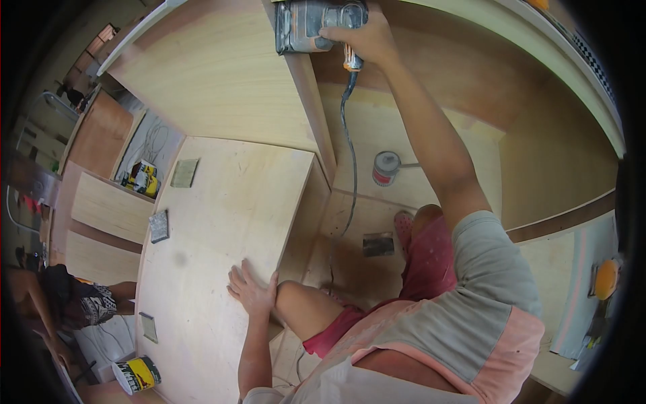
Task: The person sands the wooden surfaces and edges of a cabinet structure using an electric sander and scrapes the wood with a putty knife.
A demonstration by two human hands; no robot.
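My right hand [367,37] is wrapped round a grey power sander [303,27] at the top, against the edge of an upright wooden panel [235,74]. A dark cord [351,148] hangs from the tool's handle down toward the floor. My left hand [252,288] lies with fingers spread on a pale wooden board [229,202], near its edge and beside my knee, and holds nothing. On that board sit a greenish flat pad [184,173], a grey block [159,226] and another small pad [148,327].
A metal can [386,168] stands inside the wooden compartment, with a dark block [378,244] below it. Yellow-labelled tubs [136,374] are at the left. A co-worker [74,296] is at the far left. An orange round tool [606,279] lies at the right.
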